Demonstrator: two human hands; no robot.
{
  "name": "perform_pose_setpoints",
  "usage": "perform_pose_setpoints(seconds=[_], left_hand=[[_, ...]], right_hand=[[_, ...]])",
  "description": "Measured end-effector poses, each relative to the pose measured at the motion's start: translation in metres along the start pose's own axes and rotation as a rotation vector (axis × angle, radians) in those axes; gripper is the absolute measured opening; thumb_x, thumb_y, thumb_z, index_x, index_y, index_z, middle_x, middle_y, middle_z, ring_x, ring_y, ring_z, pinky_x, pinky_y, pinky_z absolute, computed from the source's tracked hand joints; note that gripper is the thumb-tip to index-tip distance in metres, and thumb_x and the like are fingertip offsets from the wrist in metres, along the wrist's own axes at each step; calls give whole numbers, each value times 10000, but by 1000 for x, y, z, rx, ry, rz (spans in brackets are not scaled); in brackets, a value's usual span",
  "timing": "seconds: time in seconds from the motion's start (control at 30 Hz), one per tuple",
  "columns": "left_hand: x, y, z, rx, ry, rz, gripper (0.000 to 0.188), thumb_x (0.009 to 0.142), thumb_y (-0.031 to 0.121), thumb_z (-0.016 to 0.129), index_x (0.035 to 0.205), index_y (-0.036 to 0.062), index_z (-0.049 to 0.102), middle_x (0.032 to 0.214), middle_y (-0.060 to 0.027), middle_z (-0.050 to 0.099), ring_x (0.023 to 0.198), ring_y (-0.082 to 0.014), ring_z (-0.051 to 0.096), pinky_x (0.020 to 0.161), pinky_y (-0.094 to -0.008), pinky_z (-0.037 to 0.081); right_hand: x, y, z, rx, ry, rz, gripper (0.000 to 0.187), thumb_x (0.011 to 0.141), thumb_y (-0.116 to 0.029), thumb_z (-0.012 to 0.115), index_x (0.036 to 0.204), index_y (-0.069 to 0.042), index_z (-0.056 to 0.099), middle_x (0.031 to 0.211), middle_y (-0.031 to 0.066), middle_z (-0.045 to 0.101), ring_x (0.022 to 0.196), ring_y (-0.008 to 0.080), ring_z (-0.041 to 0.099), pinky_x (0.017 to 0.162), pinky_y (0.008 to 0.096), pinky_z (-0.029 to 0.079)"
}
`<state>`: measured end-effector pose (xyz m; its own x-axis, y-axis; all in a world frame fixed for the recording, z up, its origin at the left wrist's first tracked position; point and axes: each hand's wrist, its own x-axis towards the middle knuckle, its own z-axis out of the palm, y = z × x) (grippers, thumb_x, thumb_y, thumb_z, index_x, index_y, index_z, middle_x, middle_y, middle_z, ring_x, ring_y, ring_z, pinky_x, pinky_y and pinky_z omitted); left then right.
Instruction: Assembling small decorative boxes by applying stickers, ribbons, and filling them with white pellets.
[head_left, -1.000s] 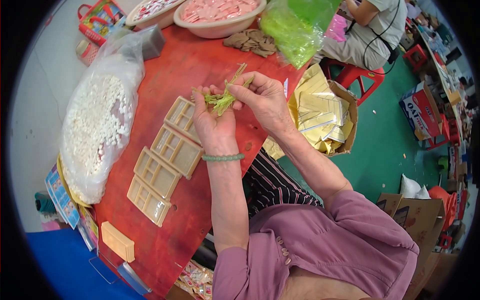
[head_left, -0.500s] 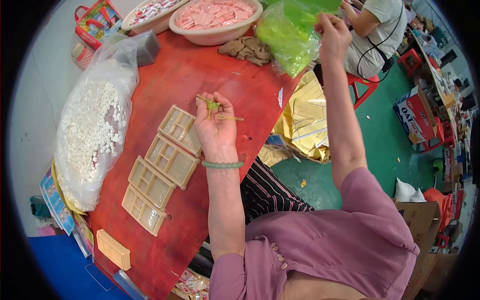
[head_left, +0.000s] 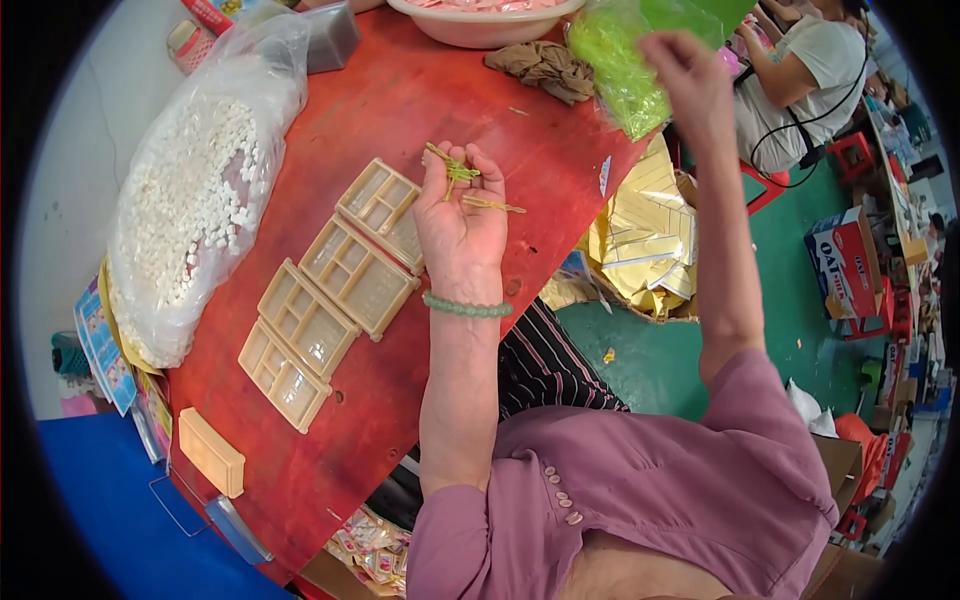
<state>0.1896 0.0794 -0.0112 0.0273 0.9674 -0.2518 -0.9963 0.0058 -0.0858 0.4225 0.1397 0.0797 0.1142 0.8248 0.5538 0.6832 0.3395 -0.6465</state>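
My left hand point(head_left: 462, 225) is palm up over the red table, wearing a green bead bracelet point(head_left: 467, 306). Its curled fingers hold a small bunch of thin yellow-green sticks point(head_left: 458, 172); another stick pokes out to the right. My right hand point(head_left: 693, 85) is raised at the table's far right edge, in front of a bright green plastic bag point(head_left: 622, 85). Its fingers look pinched together but are slightly blurred, and whatever lies between them cannot be made out. Several beige compartment trays point(head_left: 362, 275) lie in a slanted row left of my left wrist.
A clear bag of small white pieces point(head_left: 185, 215) lies along the left side. At the back stand a basin point(head_left: 490, 28) of pink packets and a crumpled brown cloth point(head_left: 540, 70). A closed beige box point(head_left: 211, 453) is near left. A co-worker point(head_left: 800, 85) sits at far right.
The view has shifted, so the table's things sit differently in the picture. My right hand has moved slightly right, away from the green bag's top. My left hand keeps its sticks.
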Motion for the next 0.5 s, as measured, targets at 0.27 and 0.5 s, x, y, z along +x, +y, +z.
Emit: perform_pose_setpoints(seconds=[0.27,0.5], left_hand=[[-16,2,4,83,20,79,183,952,173,612,1026,11,568,896,-73,620,859,-220,610,765,-335,548],[-50,31,8,115,40,157,184,956,164,606,1037,0,582,920,-80,612,888,-203,596,808,-331,535]], right_hand=[[-115,-58,56,484,-666,251,92,882,-73,695,928,-7,650,811,-28,622,730,35,559,647,190,455],[-130,-84,63,635,-795,340,72,887,-26,669,938,13,638,798,-2,621,720,51,575,631,211,481]])
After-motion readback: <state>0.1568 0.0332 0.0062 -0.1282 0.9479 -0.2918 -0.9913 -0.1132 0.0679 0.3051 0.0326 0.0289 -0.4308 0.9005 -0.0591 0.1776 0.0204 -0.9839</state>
